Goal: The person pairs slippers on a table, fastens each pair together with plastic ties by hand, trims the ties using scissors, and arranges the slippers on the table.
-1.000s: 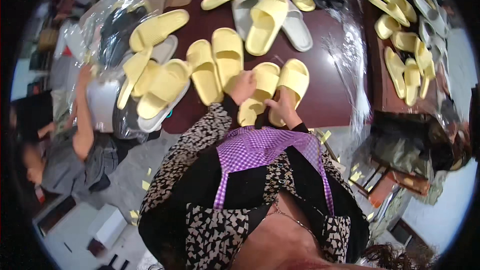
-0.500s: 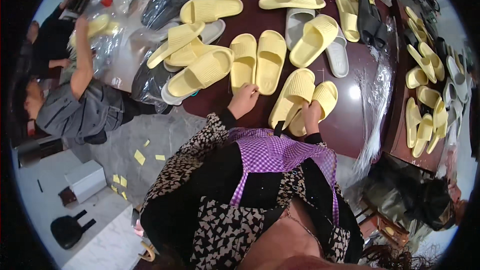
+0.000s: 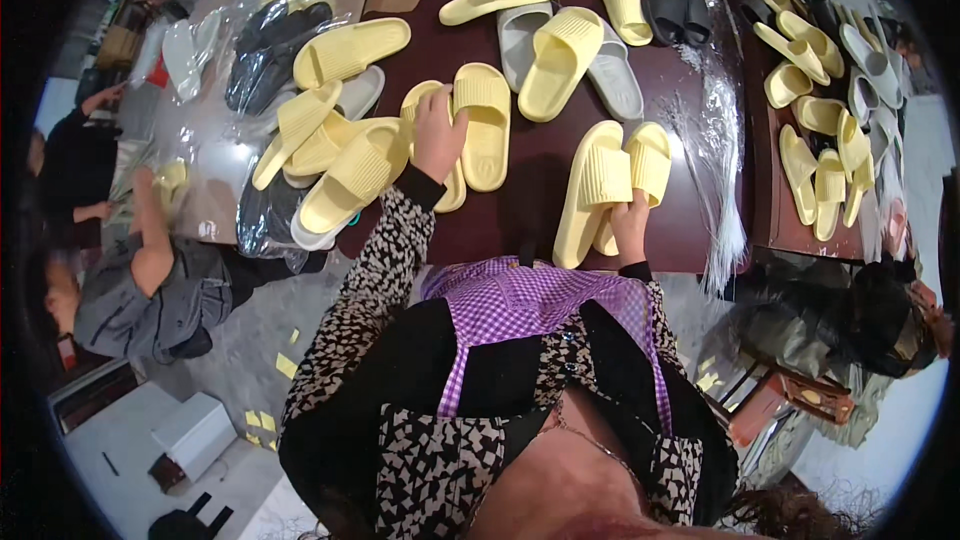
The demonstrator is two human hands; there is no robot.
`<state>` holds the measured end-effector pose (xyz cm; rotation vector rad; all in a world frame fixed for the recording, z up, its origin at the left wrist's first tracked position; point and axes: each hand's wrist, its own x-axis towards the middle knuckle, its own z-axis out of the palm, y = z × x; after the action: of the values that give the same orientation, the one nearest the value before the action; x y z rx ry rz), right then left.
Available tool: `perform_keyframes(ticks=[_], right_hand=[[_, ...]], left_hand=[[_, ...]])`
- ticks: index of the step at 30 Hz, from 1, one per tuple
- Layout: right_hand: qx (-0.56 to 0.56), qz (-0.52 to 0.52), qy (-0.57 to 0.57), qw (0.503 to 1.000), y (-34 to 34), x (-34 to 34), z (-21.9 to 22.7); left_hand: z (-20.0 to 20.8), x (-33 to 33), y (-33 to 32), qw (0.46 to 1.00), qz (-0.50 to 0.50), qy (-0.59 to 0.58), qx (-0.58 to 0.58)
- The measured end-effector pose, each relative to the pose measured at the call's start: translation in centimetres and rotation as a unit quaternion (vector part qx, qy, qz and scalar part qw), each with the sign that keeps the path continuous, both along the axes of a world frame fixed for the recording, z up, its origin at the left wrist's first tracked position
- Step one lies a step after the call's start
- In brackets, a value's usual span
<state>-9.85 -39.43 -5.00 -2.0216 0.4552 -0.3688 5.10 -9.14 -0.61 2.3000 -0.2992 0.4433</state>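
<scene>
A pair of yellow slide slippers lies in the middle of the dark red table. My left hand (image 3: pixel 437 135) rests over the strap of the left slipper (image 3: pixel 452 190), fingers stretched out and thumb apart, close beside the right slipper (image 3: pixel 484 130). Nearer the table's front right, my right hand (image 3: pixel 628 225) has its fingers closed on the inner edge of another yellow slipper (image 3: pixel 650 160). Touching it on the left is a ribbed yellow slipper (image 3: pixel 592 190). Part of the gripped slipper's heel is hidden behind the hand and that neighbour.
Yellow slippers (image 3: pixel 355 175) overlap grey ones at the left. Behind, a yellow slipper (image 3: pixel 562 60) lies across grey slippers (image 3: pixel 612 75). Black slippers (image 3: pixel 675 5) and clear plastic strips (image 3: pixel 722 140) are at the right. A person in grey (image 3: pixel 155 280) works at the left.
My left hand has moved from the heel end of the left slipper up to its strap. The slipper under my right hand has turned straighter beside its neighbour. The whole view has shifted.
</scene>
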Motion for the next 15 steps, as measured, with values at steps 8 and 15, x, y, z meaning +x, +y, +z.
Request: perform_keyframes(ticks=[8,15], right_hand=[[0.014,-0.035,-0.007,0.999,-0.8,-2.1,1.8],[-0.03,-0.067,-0.002,0.997,-1.6,-3.5,1.7]], left_hand=[[-1.0,13.9,-7.2,0.988,-0.04,0.124,0.087],[-4.1,22.9,-9.4,0.966,-0.063,-0.026,0.25]])
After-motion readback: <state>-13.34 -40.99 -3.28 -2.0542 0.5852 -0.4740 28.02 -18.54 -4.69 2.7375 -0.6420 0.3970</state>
